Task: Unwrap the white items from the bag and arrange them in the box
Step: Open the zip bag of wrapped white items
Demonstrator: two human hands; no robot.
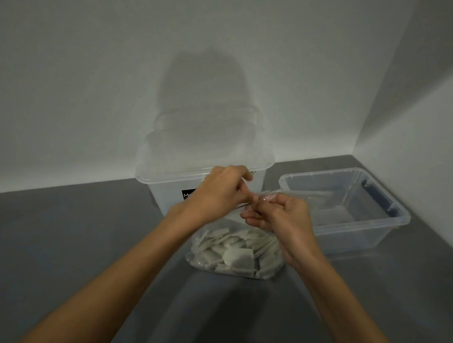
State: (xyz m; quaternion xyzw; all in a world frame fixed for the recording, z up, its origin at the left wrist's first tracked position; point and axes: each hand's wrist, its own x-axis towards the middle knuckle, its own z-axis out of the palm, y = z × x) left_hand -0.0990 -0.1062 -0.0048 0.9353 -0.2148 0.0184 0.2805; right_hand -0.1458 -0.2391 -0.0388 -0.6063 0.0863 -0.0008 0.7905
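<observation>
A clear plastic bag (234, 254) full of several white wrapped items lies on the grey table in front of me. Above it, my left hand (219, 193) and my right hand (279, 216) meet and both pinch a thin clear plastic wrapper (291, 192) that stretches off to the right. What is inside the wrapper is too blurred to tell. A low clear box (379, 227) with dark blue handles stands to the right of the bag, with what looks like clear plastic inside.
A tall clear plastic bin (206, 172) with a black label stands behind my hands against the white wall. A second white wall closes the right side. The grey table (77, 235) stretches left and toward me.
</observation>
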